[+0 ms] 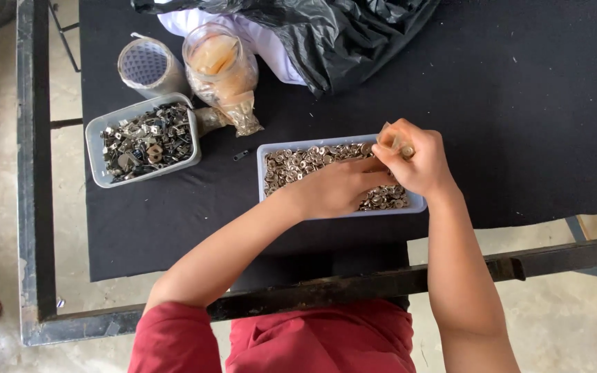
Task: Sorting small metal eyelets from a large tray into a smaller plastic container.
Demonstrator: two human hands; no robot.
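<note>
A pale rectangular plastic tray (262,153) full of several small brass-coloured metal rings (298,162) sits on the black cloth before me. My left hand (336,186) lies flat over the rings in the tray, fingers reaching toward the right end. My right hand (416,162) hovers over the tray's right end, its fingers pinched on a small clear packet with brass pieces (396,141). Whether the left fingertips touch that packet is hidden by the right hand.
A second tray of dark and silver metal parts (145,141) stands at the left. Behind it are a tape roll (145,65), a clear jar of filled packets (219,62), and a black plastic bag (340,34). The metal table frame (354,287) runs along the near edge.
</note>
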